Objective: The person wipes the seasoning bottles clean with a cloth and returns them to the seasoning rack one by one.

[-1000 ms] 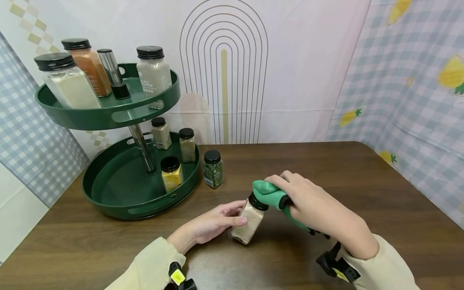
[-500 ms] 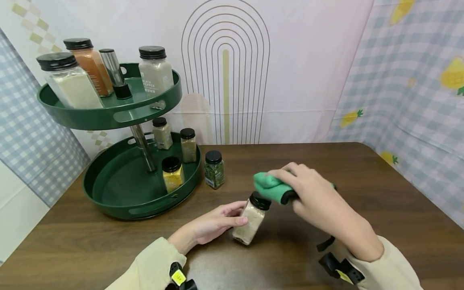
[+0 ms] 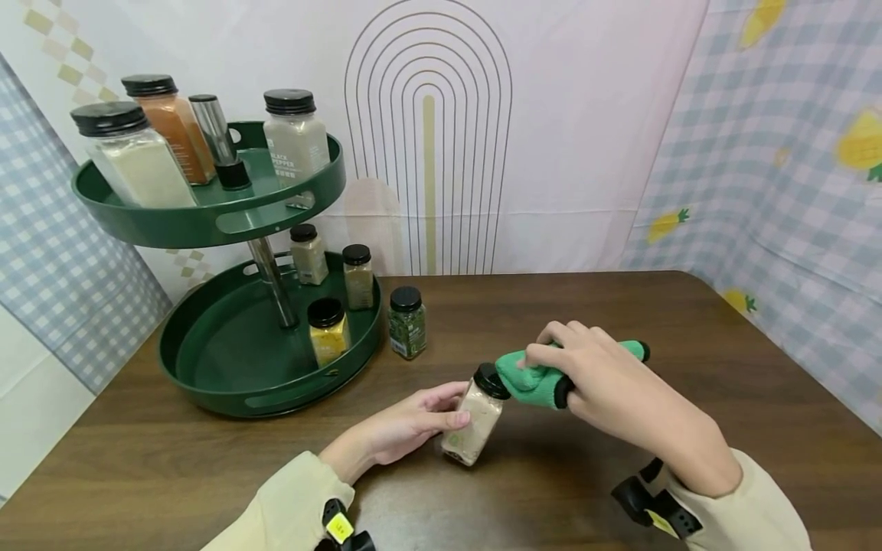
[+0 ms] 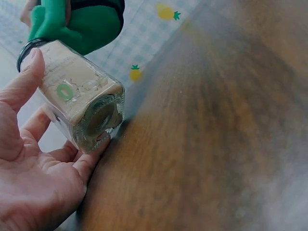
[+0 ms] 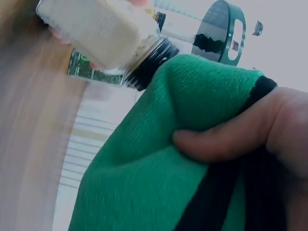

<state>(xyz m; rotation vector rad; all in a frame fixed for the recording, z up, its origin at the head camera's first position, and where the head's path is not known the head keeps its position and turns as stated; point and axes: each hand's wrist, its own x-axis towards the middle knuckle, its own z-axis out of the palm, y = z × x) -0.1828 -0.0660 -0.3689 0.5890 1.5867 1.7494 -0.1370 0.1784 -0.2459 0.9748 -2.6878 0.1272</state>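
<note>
My left hand [image 3: 409,419] grips a square glass spice jar [image 3: 472,425] of pale beige powder, thumb on one side and fingers on the other. The jar leans with its black lid up and to the right; its glass base faces the left wrist view. In my right hand [image 3: 606,383] is a bunched green cloth [image 3: 534,380] with black edging, and its front end touches the jar's lid. The right wrist view shows the thumb [image 5: 216,139] pressed into the cloth [image 5: 144,159]. The other right fingers are mostly hidden there.
A two-tier green rack [image 3: 255,398] stands at the left, with large jars above and small ones below. Beside it, a jar of green herbs [image 3: 406,325] stands on the brown wooden table [image 3: 551,490]. Printed cloths [image 3: 586,138] hang behind.
My right hand lifted the cloth slightly off the lid, then brought it back down against the lid's right side. The left hand and the jar stay nearly still.
</note>
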